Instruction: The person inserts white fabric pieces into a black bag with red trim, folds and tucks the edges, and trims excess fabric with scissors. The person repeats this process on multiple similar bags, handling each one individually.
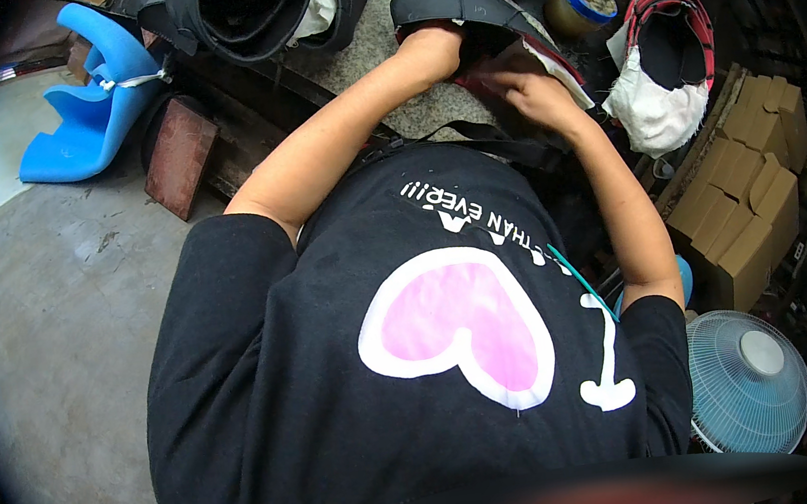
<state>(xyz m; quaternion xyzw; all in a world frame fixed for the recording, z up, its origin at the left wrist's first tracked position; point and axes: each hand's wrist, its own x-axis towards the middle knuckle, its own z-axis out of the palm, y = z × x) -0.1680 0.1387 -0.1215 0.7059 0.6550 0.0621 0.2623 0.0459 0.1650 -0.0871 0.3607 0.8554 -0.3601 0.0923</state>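
A black shoe upper (pixel 464 5) with red lining and a white inner edge lies tilted on the speckled stone top in front of me. My left hand (pixel 434 51) reaches into its opening; the fingers are hidden inside. At the right side of the same opening, my right hand (pixel 536 97) has its fingers bent against the red lining, with the forefinger pointing inward. The white edge of the upper passes just beside its knuckles.
More black shoes (pixel 258 13) stand at the back. To the right are a blue-lidded jar (pixel 581 6), a red-and-white shoe upper (pixel 661 89), cardboard boxes (pixel 743 185) and a fan (pixel 750 381). Blue foam (pixel 99 108) and a reddish-brown block (pixel 181 156) lie left.
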